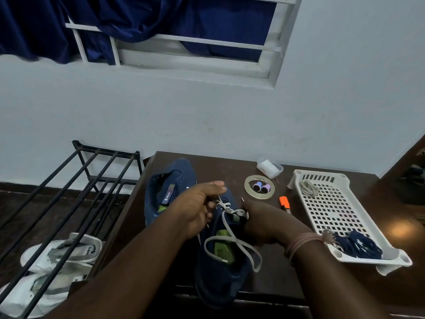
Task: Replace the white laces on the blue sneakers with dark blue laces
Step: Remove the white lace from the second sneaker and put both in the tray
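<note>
Dark wood forms the bench (pixel 264 268), set against a pale blue wall. Two blue sneakers lie on it: the far sneaker (pixel 170 189) has no lace, the near sneaker (pixel 220 275) keeps its white lace (pixel 232 240), loose ends looping over the opening. The left hand (pixel 197 210) pinches the lace at the eyelets with curled fingers; the right hand (pixel 264 224) grips the sneaker's side, fingers curled. Dark blue laces (pixel 358 245) sit bundled in a white perforated tray (pixel 333 203) to the right, near an orange marker (pixel 284 203).

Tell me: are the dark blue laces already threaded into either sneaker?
No, the dark blue laces lie bundled in the white tray.
</note>
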`<state>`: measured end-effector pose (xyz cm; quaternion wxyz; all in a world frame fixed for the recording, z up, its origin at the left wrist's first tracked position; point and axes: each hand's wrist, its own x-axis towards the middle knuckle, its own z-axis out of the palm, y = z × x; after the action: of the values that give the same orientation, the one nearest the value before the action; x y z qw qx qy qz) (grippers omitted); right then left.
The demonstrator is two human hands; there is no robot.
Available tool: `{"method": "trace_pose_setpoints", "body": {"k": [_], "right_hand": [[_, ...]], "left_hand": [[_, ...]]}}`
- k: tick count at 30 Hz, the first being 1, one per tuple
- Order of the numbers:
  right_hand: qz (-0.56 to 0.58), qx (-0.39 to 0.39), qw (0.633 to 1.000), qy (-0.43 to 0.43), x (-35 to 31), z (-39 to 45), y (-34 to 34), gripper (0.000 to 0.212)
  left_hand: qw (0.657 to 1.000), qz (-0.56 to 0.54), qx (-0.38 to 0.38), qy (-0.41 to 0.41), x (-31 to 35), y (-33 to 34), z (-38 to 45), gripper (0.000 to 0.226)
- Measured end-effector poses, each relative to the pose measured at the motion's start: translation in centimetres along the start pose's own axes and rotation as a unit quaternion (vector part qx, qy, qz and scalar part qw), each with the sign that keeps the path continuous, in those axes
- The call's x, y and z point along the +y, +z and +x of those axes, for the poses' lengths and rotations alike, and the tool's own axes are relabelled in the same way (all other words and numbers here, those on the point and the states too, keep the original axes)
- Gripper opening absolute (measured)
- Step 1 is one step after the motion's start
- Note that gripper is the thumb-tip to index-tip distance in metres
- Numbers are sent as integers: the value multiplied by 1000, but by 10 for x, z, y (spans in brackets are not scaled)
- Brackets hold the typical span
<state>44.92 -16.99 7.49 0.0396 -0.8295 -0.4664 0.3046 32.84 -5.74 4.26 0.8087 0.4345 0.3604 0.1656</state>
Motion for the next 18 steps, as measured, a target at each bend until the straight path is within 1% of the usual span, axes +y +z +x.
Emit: {"method": "trace_pose_setpoints", "body": {"k": [1,2,3,4,5,6,7,8,9,10,11,12,13,14,15,16,17,18], "right_hand": [[-7,7,1000,7,0,1,0,27],[-10,17,1000,13,-1,2,0,28],[-11,27,999,16,-1,3,1,27],[-13,34,999,18,-1,3,1,27],[-15,41,999,17,-2,2,2,28],[-18,48,999,16,-2,2,2,30],[-22,52,998,15,-2,1,1,32],[-24,54,998,15,-3,0,2,34],[-27,53,998,17,-3,0,1,35],[-30,49,998,22,-3,-1,1,34],[-35,44,998,27,-3,-1,1,32],[-42,41,998,33,-2,0,1,29],[-48,40,997,38,-1,1,2,27],[-50,40,997,42,-1,0,2,26],[-47,40,997,43,-1,0,2,26],[-43,40,997,41,-1,0,2,26],[-40,38,998,38,-2,0,1,27],[-37,37,998,36,-4,0,1,27]], "left_hand": [[1000,20,3,4,2,-1,-1,25],[994,105,16,24,4,-3,-3,25],[966,250,39,57,5,-4,-5,21],[906,407,65,95,7,-7,-6,13],[836,528,84,127,7,-9,-7,10],[776,606,101,145,5,-11,-7,16],[735,648,121,159,3,-12,-6,22],[704,674,136,175,0,-11,-5,25],[689,687,135,190,-1,-7,-6,26],[714,664,118,186,-1,-2,-7,27],[785,589,97,163,4,4,-9,28],[881,450,74,125,11,6,-11,28],[950,293,57,89,20,6,-15,25],[981,177,54,60,26,2,-16,23],[988,134,58,51,29,-3,-15,24],[982,165,69,55,30,-8,-14,27],[961,251,92,65,29,-9,-15,30],[923,360,112,77,25,-9,-15,34]]}}
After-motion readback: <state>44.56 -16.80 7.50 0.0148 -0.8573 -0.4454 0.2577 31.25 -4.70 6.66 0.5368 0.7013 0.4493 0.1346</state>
